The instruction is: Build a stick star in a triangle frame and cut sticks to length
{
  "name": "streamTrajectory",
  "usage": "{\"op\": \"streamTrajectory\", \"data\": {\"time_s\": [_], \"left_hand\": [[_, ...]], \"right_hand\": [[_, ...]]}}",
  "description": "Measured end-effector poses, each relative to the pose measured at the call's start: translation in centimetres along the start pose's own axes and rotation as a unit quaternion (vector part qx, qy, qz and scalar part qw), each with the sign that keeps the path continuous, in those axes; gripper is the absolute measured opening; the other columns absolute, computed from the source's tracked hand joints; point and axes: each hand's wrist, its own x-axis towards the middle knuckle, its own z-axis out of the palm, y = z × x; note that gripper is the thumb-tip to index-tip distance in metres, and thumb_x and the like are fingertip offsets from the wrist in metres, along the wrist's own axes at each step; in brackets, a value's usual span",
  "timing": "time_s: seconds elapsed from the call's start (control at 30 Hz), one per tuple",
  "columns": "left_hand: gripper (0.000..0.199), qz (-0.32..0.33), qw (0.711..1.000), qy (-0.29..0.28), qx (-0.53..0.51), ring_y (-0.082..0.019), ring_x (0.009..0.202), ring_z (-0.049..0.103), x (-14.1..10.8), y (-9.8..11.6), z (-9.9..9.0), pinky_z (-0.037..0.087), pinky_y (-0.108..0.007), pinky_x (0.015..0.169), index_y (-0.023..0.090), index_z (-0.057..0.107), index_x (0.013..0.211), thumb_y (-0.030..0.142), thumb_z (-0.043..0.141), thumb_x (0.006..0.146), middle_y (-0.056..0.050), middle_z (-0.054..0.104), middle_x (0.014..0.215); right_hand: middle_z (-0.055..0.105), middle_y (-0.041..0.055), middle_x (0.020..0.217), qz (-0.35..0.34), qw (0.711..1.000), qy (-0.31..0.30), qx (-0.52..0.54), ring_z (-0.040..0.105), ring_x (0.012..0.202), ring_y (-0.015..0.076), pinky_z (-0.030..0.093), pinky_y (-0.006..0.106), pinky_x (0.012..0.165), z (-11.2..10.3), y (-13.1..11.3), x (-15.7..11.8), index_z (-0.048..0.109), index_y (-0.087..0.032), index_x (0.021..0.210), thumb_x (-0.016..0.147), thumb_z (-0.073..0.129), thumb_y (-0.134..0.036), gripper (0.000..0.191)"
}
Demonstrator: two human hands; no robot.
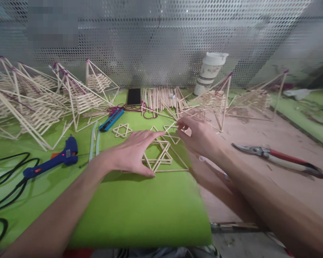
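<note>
My left hand (133, 150) arches over a layered six-pointed star of wooden sticks (166, 157). Its thumb rests at the star's near corner and its fingers reach toward the far side, gripping it between them. Under this star lies a larger triangle of sticks (181, 159). My right hand (195, 134) has its fingers curled into a pinch at a smaller stick star (173, 135). Those fingers cover part of the small star, so what they pinch is hidden. Another small stick star (122, 130) lies flat to the left.
At left, a blue glue gun (55, 159) lies with its black cord. Behind are a blue utility knife (111, 120), a phone (133, 96) and loose sticks (161, 99). Stick pyramids (80, 102) stand both sides. Red-and-white pruning shears (279, 157) lie right; a paper cup (209, 73) stands behind.
</note>
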Motion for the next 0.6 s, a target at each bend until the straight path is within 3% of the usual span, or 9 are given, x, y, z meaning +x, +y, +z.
{"op": "streamTrajectory", "data": {"time_s": [0.4,0.6], "left_hand": [[0.126,-0.008,1.0,-0.011,-0.004,-0.046,0.158,0.03,-0.05,0.31,-0.12,0.029,-0.069,0.125,0.031,0.009,0.172,0.06,0.085,0.075,-0.019,0.027,0.175],[0.125,-0.007,1.0,-0.016,-0.004,-0.046,0.156,0.033,0.02,0.35,-0.17,0.033,-0.068,0.123,0.031,0.009,0.172,0.062,0.084,0.076,-0.018,0.03,0.173]], "right_hand": [[0.078,0.0119,0.103,0.011,1.0,-0.018,-0.009,0.073,0.091,0.0278,0.058,0.039,0.072,0.09,0.09,-0.03,0.072,-0.015,0.104,0.097,0.069,-0.014,0.008],[0.078,0.0113,0.106,0.001,0.999,-0.034,-0.035,0.072,0.098,0.0304,0.057,0.043,0.082,0.63,0.78,-0.08,0.074,-0.017,0.103,0.098,0.072,-0.019,0.006]]}}
